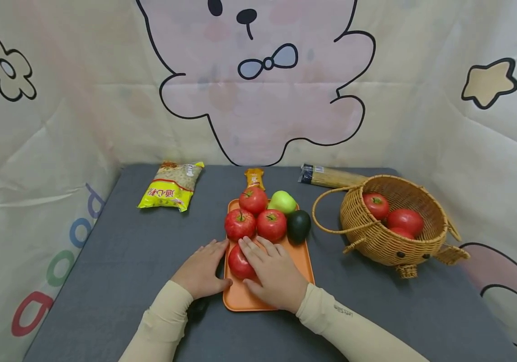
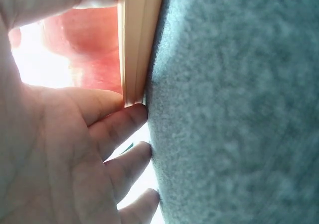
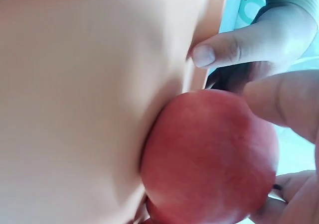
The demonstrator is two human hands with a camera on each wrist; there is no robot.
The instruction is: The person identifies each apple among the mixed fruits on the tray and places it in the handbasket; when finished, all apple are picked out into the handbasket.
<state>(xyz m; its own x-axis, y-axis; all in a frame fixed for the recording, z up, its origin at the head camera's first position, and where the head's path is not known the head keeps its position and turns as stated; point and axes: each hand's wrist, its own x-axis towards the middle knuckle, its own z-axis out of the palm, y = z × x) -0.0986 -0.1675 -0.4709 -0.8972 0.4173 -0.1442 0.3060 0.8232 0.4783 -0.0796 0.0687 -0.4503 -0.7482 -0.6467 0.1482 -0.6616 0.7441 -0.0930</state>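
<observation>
My right hand (image 1: 278,274) holds a red apple (image 1: 239,263) from above, near the front of an orange tray (image 1: 237,300). In the right wrist view this apple (image 3: 209,157) sits on the tray between thumb and fingers. My left hand (image 1: 201,269) rests along the tray's left edge, its thumb at the rim. The left wrist view shows its fingers (image 2: 119,129) fairly straight, touching the tray's side (image 2: 135,45) and the tabletop. Behind the held apple, the tray bears more red apples (image 1: 271,224), a green apple (image 1: 282,202) and a dark green avocado (image 1: 298,227).
A wicker animal-shaped basket (image 1: 353,221) with red apples (image 1: 405,222) stands right of the tray. At the back lie a yellow snack bag (image 1: 171,186), a small orange packet (image 1: 254,178) and a bundle of dry noodles (image 1: 333,177). Cloth walls edge the grey table (image 1: 118,261).
</observation>
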